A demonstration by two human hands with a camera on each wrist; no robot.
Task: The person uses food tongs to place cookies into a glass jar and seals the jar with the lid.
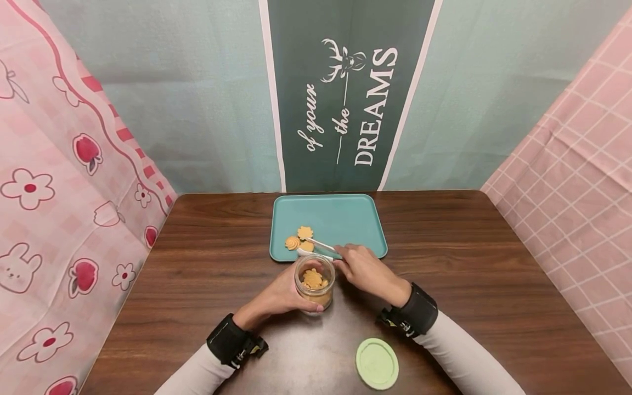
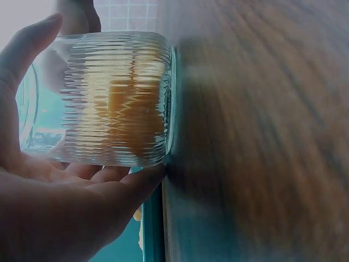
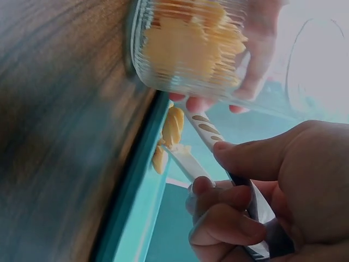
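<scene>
Head view: left hand (image 1: 276,299) wraps the ribbed glass jar (image 1: 314,286) at table centre, fingers curled round its wall; the jar is part full of cookies (image 1: 312,278), lid off. Right hand (image 1: 364,269) pinches white tongs (image 1: 318,246) whose tips clamp a cookie on the teal tray (image 1: 345,219), at 12 o'clock from the jar. Three cookies (image 1: 298,240) lie on the tray's near-left part. Cookies look light, stiff and crumbly: grip gently by the edges. Green lid (image 1: 377,363) lies at 5 o'clock.
</scene>
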